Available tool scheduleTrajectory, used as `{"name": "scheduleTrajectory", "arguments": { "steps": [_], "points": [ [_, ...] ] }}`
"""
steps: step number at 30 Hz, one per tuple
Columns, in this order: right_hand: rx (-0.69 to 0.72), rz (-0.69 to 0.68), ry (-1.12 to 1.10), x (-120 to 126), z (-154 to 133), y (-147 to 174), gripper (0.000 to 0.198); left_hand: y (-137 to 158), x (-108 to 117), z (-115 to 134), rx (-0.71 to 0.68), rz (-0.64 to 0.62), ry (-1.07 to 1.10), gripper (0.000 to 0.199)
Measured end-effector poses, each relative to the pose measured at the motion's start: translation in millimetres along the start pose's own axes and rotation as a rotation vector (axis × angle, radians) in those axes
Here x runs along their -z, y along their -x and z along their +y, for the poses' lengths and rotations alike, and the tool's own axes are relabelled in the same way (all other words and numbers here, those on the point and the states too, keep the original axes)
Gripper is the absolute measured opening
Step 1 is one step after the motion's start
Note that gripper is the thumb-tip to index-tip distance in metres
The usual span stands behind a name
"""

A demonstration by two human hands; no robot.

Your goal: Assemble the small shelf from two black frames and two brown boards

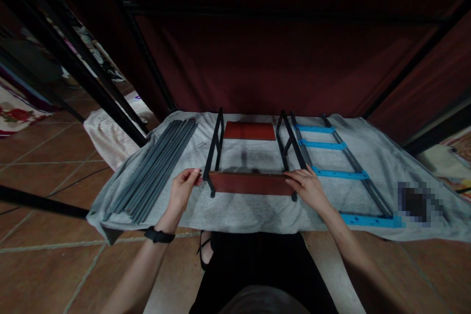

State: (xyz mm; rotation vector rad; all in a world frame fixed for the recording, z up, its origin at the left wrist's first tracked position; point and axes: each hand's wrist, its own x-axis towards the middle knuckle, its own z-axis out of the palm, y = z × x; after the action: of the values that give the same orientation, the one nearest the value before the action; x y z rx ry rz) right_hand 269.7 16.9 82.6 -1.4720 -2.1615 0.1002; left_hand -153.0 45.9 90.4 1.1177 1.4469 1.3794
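Observation:
In front of me stand two black metal side frames point(212, 149) with a red-brown board point(250, 184) set upright on its long edge between their near ends. My left hand point(186, 184) is closed in a pinch beside the board's left end, at the outer side of the left frame. A thin, pale bit shows at its fingertips, too small to name. My right hand point(304, 184) grips the board's right end, its fingers reaching over the top edge by the right frame point(292, 137). A second red-brown board point(250, 131) lies flat between the frames' far ends.
A grey cloth point(235, 216) covers the low surface. Several grey tubes point(158, 167) lie at the left, small metal pieces point(201, 144) beside them. At the right lies a rack of grey tubes with blue crosspieces point(340, 174). Black posts point(128, 44) and a dark red panel point(257, 68) stand around.

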Motion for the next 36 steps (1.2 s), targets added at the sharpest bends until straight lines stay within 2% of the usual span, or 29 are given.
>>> {"name": "scheduleTrajectory", "arguments": {
  "steps": [4,8,12,19,24,28,32,36],
  "points": [
    [0.007,-0.004,0.011,1.4,-1.1,-0.4,0.027,-4.0,1.5,-0.2,0.02,-0.062,0.002,0.035],
    [0.019,0.004,0.02,2.8,-2.9,-0.9,0.028,-3.9,3.0,3.9,0.041,-0.093,0.067,0.046],
    [0.016,0.007,0.014,2.2,-2.6,-0.7,0.028,0.1,0.8,4.6,0.097,-0.067,0.153,0.051],
    [0.015,-0.001,-0.014,0.2,0.6,-0.2,0.028,-4.8,-0.9,-2.1,0.082,-0.049,0.083,0.039],
    [0.01,-0.013,-0.011,0.2,1.4,-0.4,0.027,-2.0,2.2,1.9,0.101,-0.089,0.134,0.048],
    [0.008,-0.01,0.003,0.3,1.7,-0.5,0.027,2.8,-0.8,3.5,0.145,-0.062,0.17,0.051],
    [0.018,-0.006,0.016,0.0,1.9,-0.4,0.027,1.3,-4.0,1.0,0.116,-0.034,0.096,0.045],
    [0.011,0.001,0.016,-0.2,1.1,0.0,0.027,-0.9,-2.5,1.3,0.103,-0.052,0.112,0.048]
  ]
}}
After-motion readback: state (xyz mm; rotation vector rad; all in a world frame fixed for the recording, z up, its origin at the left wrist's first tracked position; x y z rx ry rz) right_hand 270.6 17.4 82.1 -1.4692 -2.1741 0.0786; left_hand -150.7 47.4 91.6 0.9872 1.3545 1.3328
